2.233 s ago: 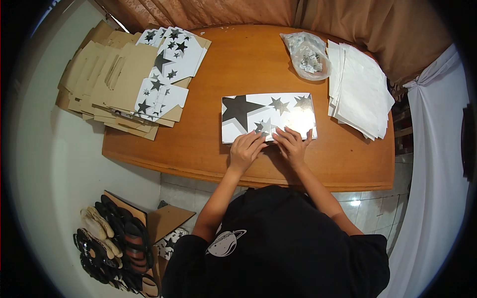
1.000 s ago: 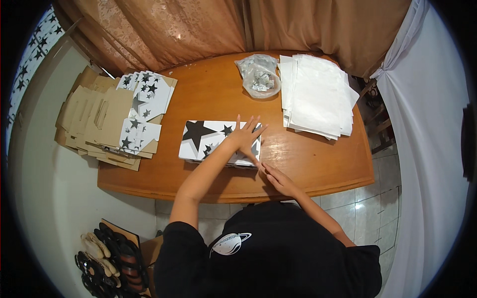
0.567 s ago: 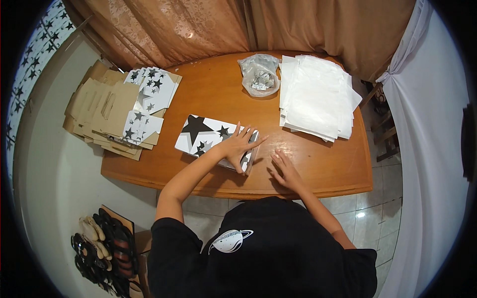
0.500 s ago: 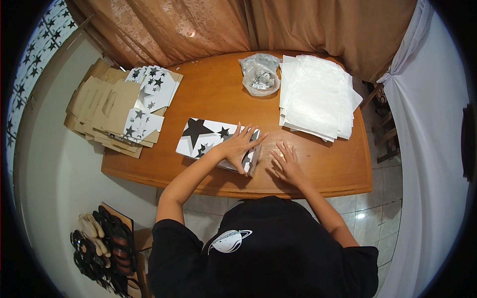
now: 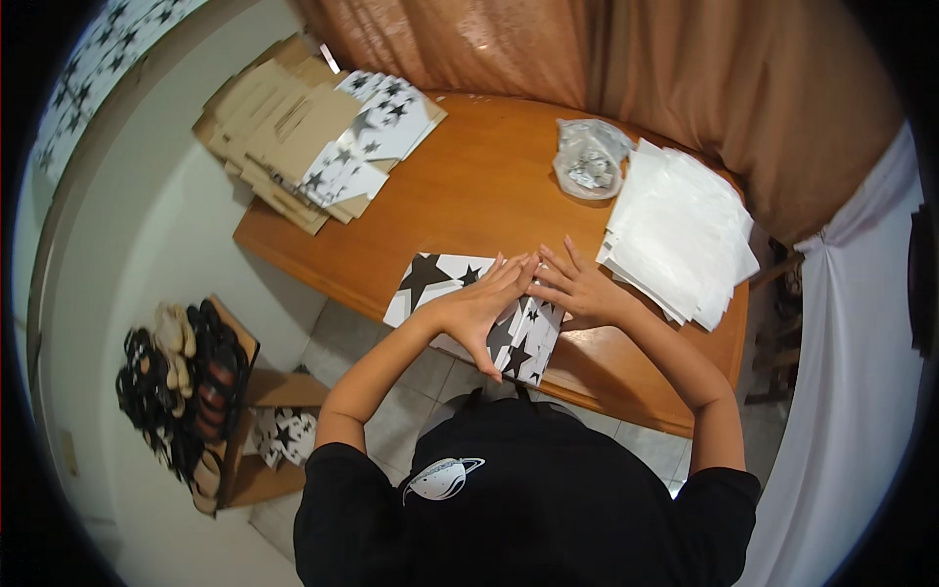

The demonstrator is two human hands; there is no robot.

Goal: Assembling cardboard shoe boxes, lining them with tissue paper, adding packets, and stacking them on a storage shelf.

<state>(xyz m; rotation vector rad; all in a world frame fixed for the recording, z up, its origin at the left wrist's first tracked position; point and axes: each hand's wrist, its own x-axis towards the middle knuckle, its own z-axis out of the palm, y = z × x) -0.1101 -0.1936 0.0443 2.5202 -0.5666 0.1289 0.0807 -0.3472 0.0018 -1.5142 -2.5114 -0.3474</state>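
Observation:
A white cardboard box with black and grey stars [image 5: 423, 281] rests at the table's front edge. Across its top lies my left hand [image 5: 486, 305], fingers stretched and thumb spread toward the near side. My right hand [image 5: 579, 292] is at the box's right part, its fingers apart and its fingertips close to those of the left. At that right end a star-printed panel [image 5: 533, 342] shows, tilted toward me; whether it is a flap or a side I cannot tell.
Flattened star-printed cardboard boxes [image 5: 293, 127] are piled at the table's far left. At the back right stand a clear plastic bag [image 5: 592, 161] with small packets and a stack of white sheets [image 5: 680, 230]. Shoes [image 5: 186, 382] fill a rack at lower left.
My right hand has moved from the bare tabletop onto the right part of the box. A star-printed panel now shows at that end. The whole view has tilted.

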